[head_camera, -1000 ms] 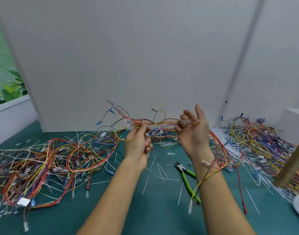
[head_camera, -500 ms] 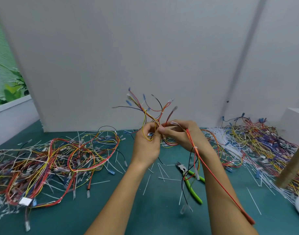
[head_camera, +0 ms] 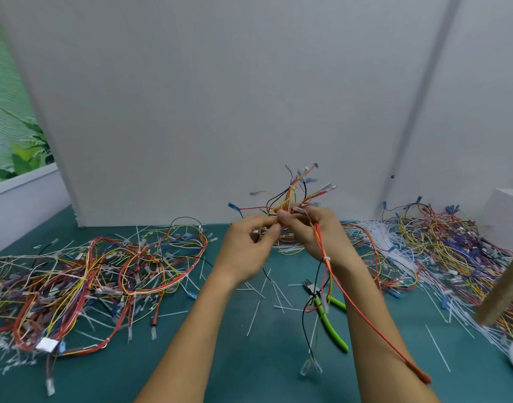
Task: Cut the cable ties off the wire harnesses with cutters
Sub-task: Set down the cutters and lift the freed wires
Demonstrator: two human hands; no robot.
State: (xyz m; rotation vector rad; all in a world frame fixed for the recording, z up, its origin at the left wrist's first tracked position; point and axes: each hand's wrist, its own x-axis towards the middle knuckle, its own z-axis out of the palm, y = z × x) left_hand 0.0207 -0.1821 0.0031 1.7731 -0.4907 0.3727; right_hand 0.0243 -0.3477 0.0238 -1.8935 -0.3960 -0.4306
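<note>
green-handled cutters (head_camera: 333,333), one pair, lie flat on the teal mat (head_camera: 264,373) between the person's two forearms, apart from both hands. their long axis runs from the handles nearest the person to a nose pointing away and slightly left, and dangling wires cross them and hide part of the nose. higher up, the left hand (head_camera: 245,245) pinches the wire harness (head_camera: 296,199) with curled fingers, though blur hides which strands. the right hand (head_camera: 313,232) is wrapped round the same bundle. its loose ends fan upward and a red lead trails down over the right forearm. one white cable tie (head_camera: 326,259) shows on it. beyond are two tangles, a left pile (head_camera: 104,274) and a right pile (head_camera: 447,251), both cut off at the edges.
</note>
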